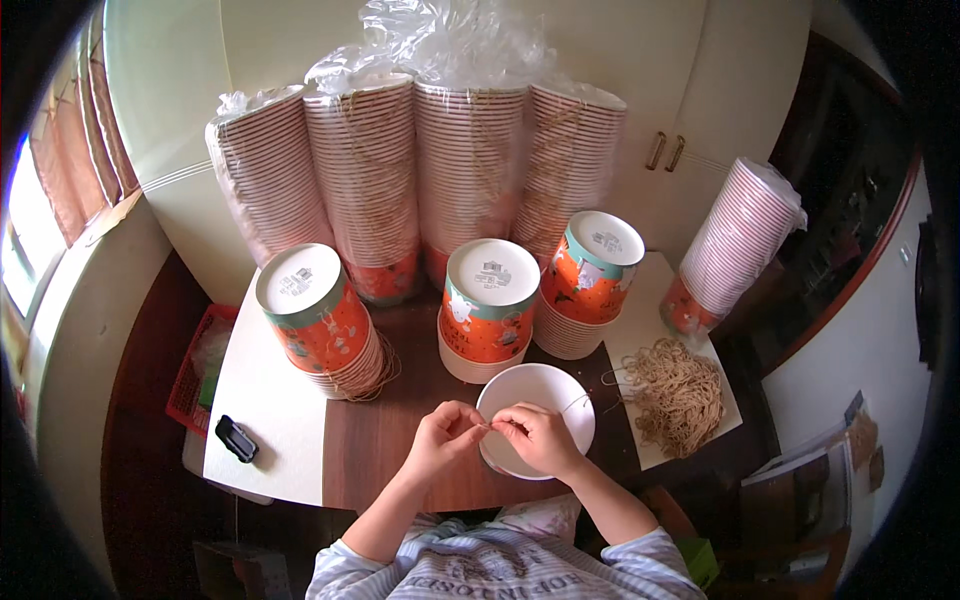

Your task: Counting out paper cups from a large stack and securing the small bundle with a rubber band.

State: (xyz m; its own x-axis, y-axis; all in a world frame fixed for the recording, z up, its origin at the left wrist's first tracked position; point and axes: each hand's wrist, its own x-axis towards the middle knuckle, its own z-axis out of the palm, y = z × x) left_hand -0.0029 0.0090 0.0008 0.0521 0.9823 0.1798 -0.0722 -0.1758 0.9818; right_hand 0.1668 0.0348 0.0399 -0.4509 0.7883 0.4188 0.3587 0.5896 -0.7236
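My left hand [446, 436] and my right hand [538, 438] meet fingertip to fingertip over a white paper bucket [572, 455], which shows its open mouth. Both are closed in a pinch on a thin string, mostly hidden by the fingers. A fine strand of string [575, 402] shows past my right hand at the bucket's rim. Behind the bucket, a short stack of orange and green printed paper buckets [490, 320] stands upside down. To the right lies a tangled heap of tan string [680, 398].
Upside-down bucket stacks stand at left [318, 310], with string loops hanging off its side, and at right [590, 285]. Tall plastic-wrapped bucket stacks [470, 150] line the back; another wrapped stack [740, 240] leans at far right. A small black case [237, 439] lies near the left edge.
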